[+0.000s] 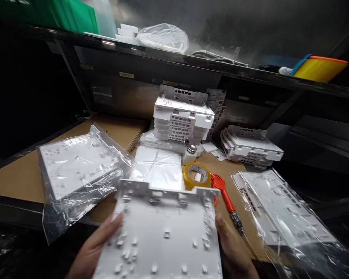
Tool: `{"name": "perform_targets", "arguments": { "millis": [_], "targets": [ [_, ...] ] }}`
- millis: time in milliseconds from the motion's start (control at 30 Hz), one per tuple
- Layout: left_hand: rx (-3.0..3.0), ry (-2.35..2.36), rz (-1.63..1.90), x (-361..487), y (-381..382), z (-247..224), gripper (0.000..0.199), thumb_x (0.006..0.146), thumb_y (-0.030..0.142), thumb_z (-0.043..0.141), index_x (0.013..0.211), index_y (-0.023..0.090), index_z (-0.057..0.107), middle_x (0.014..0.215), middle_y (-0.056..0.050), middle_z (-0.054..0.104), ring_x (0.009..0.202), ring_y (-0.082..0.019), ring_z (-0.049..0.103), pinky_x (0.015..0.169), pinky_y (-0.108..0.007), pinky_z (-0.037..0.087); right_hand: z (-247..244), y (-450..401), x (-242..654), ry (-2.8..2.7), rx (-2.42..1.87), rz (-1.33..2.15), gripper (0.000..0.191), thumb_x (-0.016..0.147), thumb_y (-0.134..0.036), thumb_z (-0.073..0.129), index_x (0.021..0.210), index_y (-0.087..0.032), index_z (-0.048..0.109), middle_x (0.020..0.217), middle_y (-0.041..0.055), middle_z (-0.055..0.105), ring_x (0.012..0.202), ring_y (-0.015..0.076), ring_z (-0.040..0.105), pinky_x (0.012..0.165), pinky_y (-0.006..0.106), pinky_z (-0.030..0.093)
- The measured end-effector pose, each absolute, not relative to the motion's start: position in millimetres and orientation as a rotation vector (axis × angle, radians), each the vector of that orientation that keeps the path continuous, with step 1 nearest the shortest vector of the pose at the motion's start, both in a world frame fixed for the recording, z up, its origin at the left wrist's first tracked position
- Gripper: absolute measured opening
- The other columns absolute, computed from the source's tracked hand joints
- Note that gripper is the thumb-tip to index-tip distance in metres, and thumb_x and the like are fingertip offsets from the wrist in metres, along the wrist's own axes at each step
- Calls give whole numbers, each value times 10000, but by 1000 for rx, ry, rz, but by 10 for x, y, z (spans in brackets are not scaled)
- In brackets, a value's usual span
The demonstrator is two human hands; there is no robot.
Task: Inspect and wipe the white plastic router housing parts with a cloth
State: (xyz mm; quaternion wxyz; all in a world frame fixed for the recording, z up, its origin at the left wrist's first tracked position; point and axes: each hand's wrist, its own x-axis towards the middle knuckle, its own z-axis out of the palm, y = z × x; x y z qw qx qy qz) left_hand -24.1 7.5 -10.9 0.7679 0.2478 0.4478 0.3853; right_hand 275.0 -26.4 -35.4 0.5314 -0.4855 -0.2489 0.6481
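A white plastic housing panel [163,232] with small clips and posts on its face is held up in front of me. My left hand [94,248] grips its left edge, the thumb lying on the face. At the opposite edge my right hand [234,246] is closed on the panel, its fingers mostly hidden behind. Just past the panel's far edge lie a stack of clear plastic bags [158,164], a roll of yellow tape [196,175] and a red-handled tool [225,193].
A bagged panel [81,162] lies on cardboard at the left; more bagged panels [287,209] lie at the right. Stacked white housings [183,116] and a smaller stack [251,145] stand behind. A small dispenser bottle [189,155] sits mid-bench. A shelf [163,54] runs overhead.
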Motion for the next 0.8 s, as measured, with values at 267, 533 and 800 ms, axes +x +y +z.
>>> {"name": "perform_targets", "arguments": {
  "millis": [267,533,800],
  "targets": [
    [1829,1224,778,15,442,-463,245,958,444,637,1058,252,752,1093,-79,738,1111,-324,654,1012,-470,518,-711,-895,3351,-74,-1231,1400,700,774,-724,755,1255,-216,767,1144,133,810,1269,407,673,1101,595,519],
    [2255,1200,381,-130,459,-545,390,1002,294,472,1361,239,617,1200,-138,718,1072,-347,699,878,-484,567,-606,-1101,3386,82,-1152,1091,689,856,-650,722,1404,-236,660,1312,104,748,1333,352,637,1164,558,473],
    [1904,1133,464,-108,907,-446,301,926,497,572,1080,251,492,995,-89,751,948,-318,699,874,-471,485,-540,-1087,3222,93,-996,1101,647,887,-597,723,1430,-258,632,1357,90,729,1329,329,642,1164,540,472]
  ]
}}
